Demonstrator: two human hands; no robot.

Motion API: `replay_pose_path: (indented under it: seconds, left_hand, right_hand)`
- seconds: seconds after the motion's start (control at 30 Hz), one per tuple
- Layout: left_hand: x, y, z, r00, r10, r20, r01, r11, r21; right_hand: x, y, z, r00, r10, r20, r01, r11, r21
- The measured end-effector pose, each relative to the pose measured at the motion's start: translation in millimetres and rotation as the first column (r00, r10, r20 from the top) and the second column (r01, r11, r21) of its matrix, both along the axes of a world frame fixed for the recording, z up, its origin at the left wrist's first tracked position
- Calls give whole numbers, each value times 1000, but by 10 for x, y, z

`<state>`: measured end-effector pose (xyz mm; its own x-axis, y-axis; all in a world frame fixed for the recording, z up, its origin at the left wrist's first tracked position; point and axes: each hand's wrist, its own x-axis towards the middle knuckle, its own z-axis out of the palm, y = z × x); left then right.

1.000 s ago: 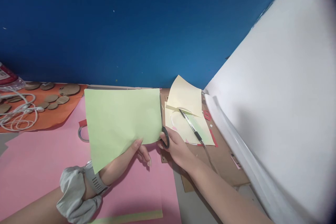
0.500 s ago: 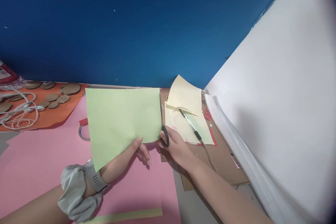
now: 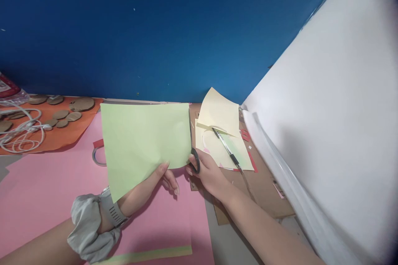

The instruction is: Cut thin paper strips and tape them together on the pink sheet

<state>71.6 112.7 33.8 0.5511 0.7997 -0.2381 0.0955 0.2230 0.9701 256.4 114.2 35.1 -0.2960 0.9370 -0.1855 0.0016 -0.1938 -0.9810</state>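
A sheet of light green paper (image 3: 146, 136) is held up by my left hand (image 3: 166, 178), its lower edge pinched between thumb and fingers. My right hand (image 3: 207, 172) grips the black-handled scissors (image 3: 195, 160) at the sheet's right edge. Most of the blades is hidden behind or along the paper, so how far they are apart cannot be seen. Beneath both hands lies a large pink sheet (image 3: 62, 174). A watch (image 3: 113, 209) and a grey scrunchie (image 3: 90, 227) sit on my left wrist.
On the right, cardboard (image 3: 264, 190) carries cream paper (image 3: 219, 112) and a pen (image 3: 226, 148). At left, cardboard discs (image 3: 82, 103) and white earphones (image 3: 23, 132) rest on orange paper (image 3: 74, 132). A tape roll (image 3: 98, 156) is partly behind the green sheet. A blue wall (image 3: 155, 37) stands behind.
Both hands, the green paper and the scissors keep almost the same position. The whole view has shifted very slightly.
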Motion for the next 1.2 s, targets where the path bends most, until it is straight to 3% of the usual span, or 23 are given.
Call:
replay_pose_path:
  seconds: [0.9,1.2]
  left_hand:
    - [6,4,-12,1000,4,-15,-4,1000,3]
    - [13,-22,37,999,9,-38,-10,1000,-11]
  right_hand:
    - [3,5,10,1000,-20,-23,19,1000,-25]
    - [19,11,16,999,25,-35,-25,1000,-18]
